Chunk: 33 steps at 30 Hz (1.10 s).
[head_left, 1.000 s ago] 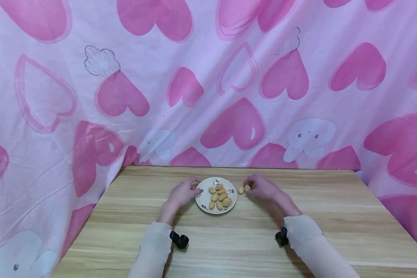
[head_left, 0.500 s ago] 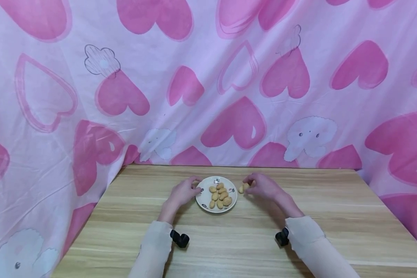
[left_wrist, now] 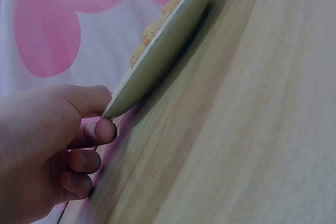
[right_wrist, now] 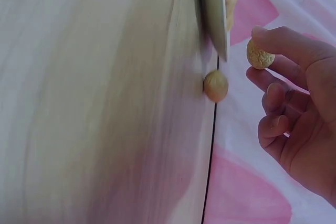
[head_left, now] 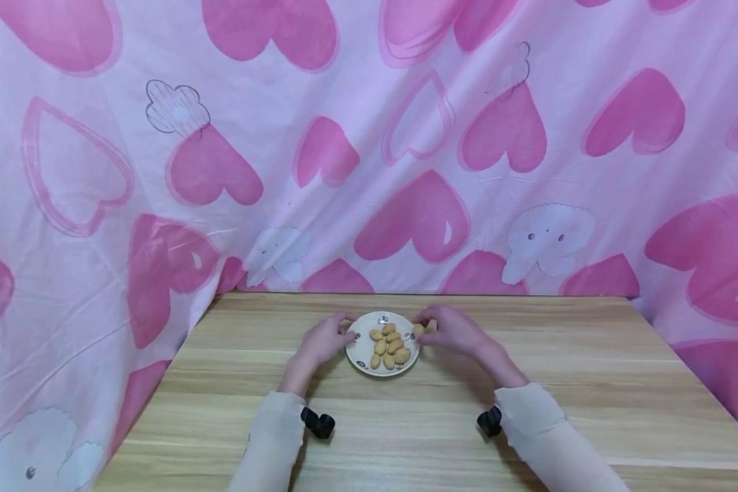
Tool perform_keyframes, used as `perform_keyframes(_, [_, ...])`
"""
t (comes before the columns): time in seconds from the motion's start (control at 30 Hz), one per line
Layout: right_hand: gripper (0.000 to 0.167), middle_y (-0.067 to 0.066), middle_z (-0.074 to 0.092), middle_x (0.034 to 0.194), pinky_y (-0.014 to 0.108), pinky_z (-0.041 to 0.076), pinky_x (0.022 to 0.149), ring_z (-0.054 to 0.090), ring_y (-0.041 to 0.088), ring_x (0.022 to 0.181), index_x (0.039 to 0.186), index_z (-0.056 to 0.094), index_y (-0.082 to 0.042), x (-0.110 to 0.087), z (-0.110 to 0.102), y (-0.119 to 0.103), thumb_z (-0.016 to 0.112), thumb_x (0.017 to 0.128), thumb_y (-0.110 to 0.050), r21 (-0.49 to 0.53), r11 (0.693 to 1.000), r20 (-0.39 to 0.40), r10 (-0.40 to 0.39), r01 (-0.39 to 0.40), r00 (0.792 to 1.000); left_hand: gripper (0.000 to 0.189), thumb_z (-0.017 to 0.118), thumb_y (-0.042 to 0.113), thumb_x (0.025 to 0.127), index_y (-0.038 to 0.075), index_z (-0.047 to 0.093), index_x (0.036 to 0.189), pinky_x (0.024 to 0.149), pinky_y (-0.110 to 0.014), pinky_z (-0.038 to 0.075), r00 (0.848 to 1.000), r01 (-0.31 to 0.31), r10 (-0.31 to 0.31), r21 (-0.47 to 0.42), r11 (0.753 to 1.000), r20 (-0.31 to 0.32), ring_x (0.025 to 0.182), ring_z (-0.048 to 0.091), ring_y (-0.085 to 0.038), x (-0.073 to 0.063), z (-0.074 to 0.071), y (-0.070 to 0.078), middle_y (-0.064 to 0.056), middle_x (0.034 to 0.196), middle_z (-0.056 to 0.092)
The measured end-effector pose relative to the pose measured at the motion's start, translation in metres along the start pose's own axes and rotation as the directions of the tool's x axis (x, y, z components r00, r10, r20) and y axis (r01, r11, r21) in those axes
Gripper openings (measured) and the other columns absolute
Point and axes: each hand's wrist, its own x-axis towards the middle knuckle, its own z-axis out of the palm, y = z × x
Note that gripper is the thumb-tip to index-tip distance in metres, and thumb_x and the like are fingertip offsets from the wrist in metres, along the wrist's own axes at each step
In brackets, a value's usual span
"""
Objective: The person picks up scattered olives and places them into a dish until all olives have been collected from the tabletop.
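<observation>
A small white plate [head_left: 359,355] with printed motifs holds several tan, oval nuts [head_left: 380,348]. At its left rim my left hand [head_left: 324,339] pinches the edge; the left wrist view shows thumb above and forefinger below the rim. My right hand [head_left: 458,331] holds one wrinkled tan nut [right_wrist: 260,55] between thumb and fingertips, raised off the table beside the plate's right rim. Another nut [right_wrist: 216,86] lies on the table just outside the plate in the right wrist view; the right hand hides it in the head view.
The wood-grain table [head_left: 406,430] extends to a pink heart-patterned cloth [head_left: 406,219] hanging behind it and at both sides. Black wrist cameras, left one [head_left: 318,424] and right one [head_left: 489,421], sit on the sleeves over the table.
My right hand has picked up a nut from the table right of the plate and moved left with it to the plate's rim. My left hand stays at the rim.
</observation>
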Motion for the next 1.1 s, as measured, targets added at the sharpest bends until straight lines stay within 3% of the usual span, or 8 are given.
perform_keyframes(0.27, [0.038,-0.002,0.069,0.106,0.032,0.05,0.078,0.063,0.02,0.091,0.117,0.073,-0.014,0.008,0.011,-0.02,0.081,0.081,-0.025,0.008,1.0,0.012,-0.01,0.01,1.0,0.04,0.065,0.029,0.091,0.022,0.061,0.131,0.069,-0.034,0.041,1.0,-0.02,0.02,-0.003,1.0,0.004,0.069,0.054,-0.012,0.0,0.0,0.0,0.005,0.08,0.064])
perform_keyframes(0.47, [0.037,-0.001,0.069,0.109,0.034,0.05,0.082,0.063,0.02,0.096,0.116,0.074,-0.014,0.016,0.019,-0.038,0.08,0.082,-0.025,0.024,0.997,0.039,-0.071,0.07,0.997,0.041,0.065,0.028,0.092,0.022,0.06,0.131,0.066,-0.034,0.04,1.0,-0.018,0.018,-0.011,1.0,0.011,0.065,0.053,-0.014,-0.001,0.0,-0.001,0.003,0.076,0.061])
perform_keyframes(0.7, [0.035,-0.004,0.068,0.099,0.028,0.047,0.075,0.061,0.019,0.088,0.115,0.075,-0.015,0.025,0.029,-0.05,0.08,0.082,-0.026,-0.02,0.992,0.041,-0.124,0.125,0.991,0.039,0.065,0.027,0.092,0.022,0.061,0.13,0.061,-0.032,0.037,1.0,-0.028,0.028,-0.011,1.0,0.01,0.061,0.05,-0.013,-0.001,-0.001,0.0,0.004,0.072,0.059])
perform_keyframes(1.1, [0.032,-0.005,0.072,0.105,0.034,0.05,0.081,0.065,0.012,0.095,0.114,0.075,-0.018,0.037,0.046,-0.062,0.078,0.083,-0.026,-0.052,0.99,0.09,-0.125,0.13,0.988,0.04,0.064,0.027,0.093,0.021,0.06,0.132,0.061,-0.032,0.037,0.999,-0.029,0.029,0.002,1.0,0.015,0.06,0.051,-0.012,-0.001,-0.002,0.001,0.004,0.071,0.059])
